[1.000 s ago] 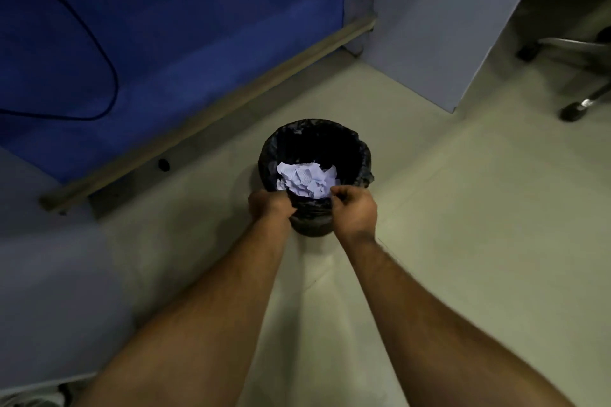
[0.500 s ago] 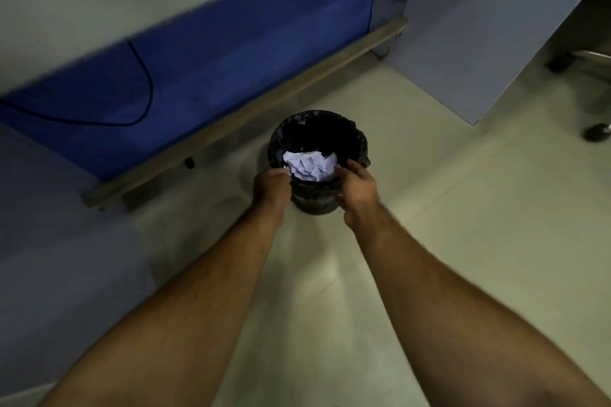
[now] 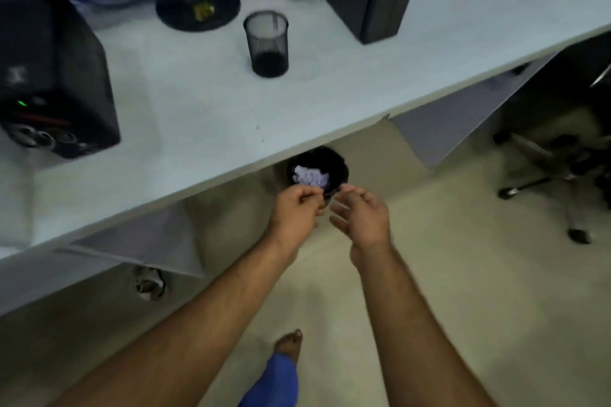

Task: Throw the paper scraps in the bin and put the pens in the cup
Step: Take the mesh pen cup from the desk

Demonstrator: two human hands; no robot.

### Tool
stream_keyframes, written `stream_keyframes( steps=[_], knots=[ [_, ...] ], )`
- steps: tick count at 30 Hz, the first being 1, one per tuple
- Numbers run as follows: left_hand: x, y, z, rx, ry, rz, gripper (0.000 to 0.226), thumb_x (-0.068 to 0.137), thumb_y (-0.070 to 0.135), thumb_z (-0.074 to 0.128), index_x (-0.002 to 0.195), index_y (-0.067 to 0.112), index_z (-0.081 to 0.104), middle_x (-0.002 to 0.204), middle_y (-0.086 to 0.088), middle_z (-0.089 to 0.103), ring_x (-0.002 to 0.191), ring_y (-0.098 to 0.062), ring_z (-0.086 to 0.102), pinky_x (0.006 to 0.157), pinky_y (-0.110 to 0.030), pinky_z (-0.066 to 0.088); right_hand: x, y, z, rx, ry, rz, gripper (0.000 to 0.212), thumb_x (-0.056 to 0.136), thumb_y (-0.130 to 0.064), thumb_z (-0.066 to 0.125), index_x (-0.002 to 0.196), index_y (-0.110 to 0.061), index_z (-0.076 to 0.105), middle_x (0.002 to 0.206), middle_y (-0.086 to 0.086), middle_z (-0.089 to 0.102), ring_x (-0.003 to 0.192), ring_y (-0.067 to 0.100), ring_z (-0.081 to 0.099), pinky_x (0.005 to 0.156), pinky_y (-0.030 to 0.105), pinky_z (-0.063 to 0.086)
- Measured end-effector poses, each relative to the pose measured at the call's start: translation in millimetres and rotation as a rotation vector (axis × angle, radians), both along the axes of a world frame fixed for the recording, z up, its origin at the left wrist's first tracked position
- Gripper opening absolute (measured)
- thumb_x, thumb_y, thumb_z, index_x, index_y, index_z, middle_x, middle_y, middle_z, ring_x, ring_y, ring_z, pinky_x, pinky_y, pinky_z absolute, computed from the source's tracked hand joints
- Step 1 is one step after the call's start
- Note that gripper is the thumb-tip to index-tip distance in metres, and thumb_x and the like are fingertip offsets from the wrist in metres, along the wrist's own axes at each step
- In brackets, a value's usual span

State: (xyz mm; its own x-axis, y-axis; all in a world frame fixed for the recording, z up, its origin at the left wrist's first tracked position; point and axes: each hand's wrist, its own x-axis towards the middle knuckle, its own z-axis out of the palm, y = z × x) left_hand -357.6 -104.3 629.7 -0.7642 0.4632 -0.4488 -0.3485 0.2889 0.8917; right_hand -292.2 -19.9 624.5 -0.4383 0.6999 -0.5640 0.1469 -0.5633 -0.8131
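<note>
Your left hand [image 3: 297, 208] is curled, contents unclear; your right hand [image 3: 362, 213] is open and empty above the bin [image 3: 340, 165] at frame centre. Stray paper scraps [image 3: 310, 175] could miss the rim.

Paper scraps [image 3: 311, 174] lie in the bin [image 3: 340, 168] under the desk [image 3: 198, 102]; the cup [image 3: 266, 43] stands on the desk

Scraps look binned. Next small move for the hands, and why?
Probably lift both hands to the desk and look for pens. The paper scraps lie in the bin; the right hand is open and empty, the left hand loosely curled. The mesh cup looks empty; no pens show.
</note>
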Motion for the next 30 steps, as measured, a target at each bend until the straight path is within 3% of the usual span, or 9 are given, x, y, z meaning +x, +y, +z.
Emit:
stream_keyframes(
  steps=[4, 7, 10, 12, 17, 22, 25, 27, 30],
  knots=[
    [12.0, -33.6, 95.7, 0.052, 0.072, -0.048, 0.016, 0.095, 0.003, 0.052, 0.096, 0.012, 0.065, 0.082, -0.005, 0.068, 0.066, -0.008, 0.063, 0.056, -0.02, 0.05, 6.4, -31.6, 91.5, -0.048, 0.088, 0.022, 0.012, 0.097, -0.007, 0.055, 0.092, -0.011, 0.065, 0.072, 0.003, 0.066, 0.056, 0.014, 0.06, 0.05, 0.023, 0.051],
    [0.2, -57.9, 150.2, 0.05, 0.115, -0.04, 0.014, 0.094, 0.001, 0.053, 0.102, 0.004, 0.065, 0.089, -0.012, 0.07, 0.074, -0.019, 0.066, 0.05, -0.017, 0.051, 1.6, -55.3, 148.2, -0.012, 0.09, 0.044, 0.01, 0.096, -0.007, 0.056, 0.094, -0.011, 0.065, 0.075, 0.005, 0.065, 0.061, 0.017, 0.06, 0.051, 0.025, 0.051],
    [-22.0, -70.8, 173.9, 0.009, 0.166, -0.038, 0.014, 0.092, 0.007, 0.057, 0.1, 0.011, 0.068, 0.096, -0.009, 0.072, 0.087, -0.023, 0.07, 0.068, -0.03, 0.056, -11.2, -71.1, 179.0, 0.013, 0.07, 0.064, 0.009, 0.095, -0.008, 0.057, 0.09, -0.011, 0.064, 0.078, 0.006, 0.065, 0.065, 0.019, 0.061, 0.058, 0.03, 0.051],
    [-48.9, -75.3, 180.7, -0.006, 0.174, -0.044, 0.014, 0.091, 0.01, 0.059, 0.102, 0.012, 0.068, 0.098, -0.008, 0.071, 0.083, -0.021, 0.069, 0.074, -0.033, 0.054, -26.4, -76.2, 191.7, 0.046, 0.022, 0.081, 0.01, 0.093, -0.008, 0.057, 0.089, -0.013, 0.065, 0.082, 0.007, 0.067, 0.067, 0.019, 0.061, 0.06, 0.03, 0.052],
    [-142.0, -56.4, 151.4, -0.109, 0.27, -0.027, 0.013, 0.088, 0.017, 0.059, 0.099, 0.02, 0.066, 0.101, -0.007, 0.071, 0.09, -0.023, 0.067, 0.081, -0.037, 0.055, -94.4, -58.9, 187.5, 0.102, -0.098, 0.08, 0.008, 0.091, -0.015, 0.061, 0.096, -0.013, 0.067, 0.091, 0.007, 0.069, 0.075, 0.02, 0.065, 0.062, 0.03, 0.055],
    [-230.4, -30.3, 113.3, -0.313, 0.412, -0.084, 0.025, 0.091, 0.016, 0.057, 0.115, 0.011, 0.063, 0.113, -0.01, 0.067, 0.098, -0.026, 0.062, 0.084, -0.032, 0.051, -176.8, -37.3, 173.3, 0.103, -0.157, 0.033, 0.016, 0.091, -0.015, 0.065, 0.106, -0.01, 0.065, 0.09, 0.007, 0.067, 0.078, 0.021, 0.063, 0.07, 0.033, 0.057],
    [-272.9, -18.0, 89.4, -0.482, 0.581, -0.274, 0.033, 0.089, 0.021, 0.059, 0.122, 0.013, 0.059, 0.123, -0.011, 0.061, 0.11, -0.03, 0.059, 0.091, -0.037, 0.05, -216.2, -18.8, 162.9, 0.235, -0.255, -0.017, 0.014, 0.087, -0.02, 0.068, 0.101, -0.018, 0.065, 0.084, 0.0, 0.067, 0.075, 0.018, 0.064, 0.075, 0.037, 0.06],
    [-296.9, -8.7, 68.4, -0.606, 0.74, -0.424, 0.043, 0.088, 0.025, 0.061, 0.129, 0.013, 0.054, 0.129, -0.012, 0.056, 0.117, -0.032, 0.055, 0.095, -0.041, 0.049, -236.4, -7.0, 155.5, 0.392, -0.337, -0.012, 0.019, 0.086, -0.024, 0.07, 0.103, -0.02, 0.064, 0.079, -0.006, 0.064, 0.071, 0.014, 0.063, 0.072, 0.033, 0.056],
    [-322.3, 2.6, 35.6, -0.698, 0.899, -0.519, 0.062, 0.088, 0.038, 0.062, 0.14, 0.007, 0.044, 0.143, -0.019, 0.047, 0.133, -0.035, 0.044, 0.108, -0.043, 0.039, -266.0, 8.5, 138.1, 0.479, -0.42, 0.035, 0.039, 0.082, -0.032, 0.075, 0.116, -0.02, 0.061, 0.097, -0.005, 0.065, 0.088, 0.015, 0.065, 0.083, 0.035, 0.056]
  ],
)
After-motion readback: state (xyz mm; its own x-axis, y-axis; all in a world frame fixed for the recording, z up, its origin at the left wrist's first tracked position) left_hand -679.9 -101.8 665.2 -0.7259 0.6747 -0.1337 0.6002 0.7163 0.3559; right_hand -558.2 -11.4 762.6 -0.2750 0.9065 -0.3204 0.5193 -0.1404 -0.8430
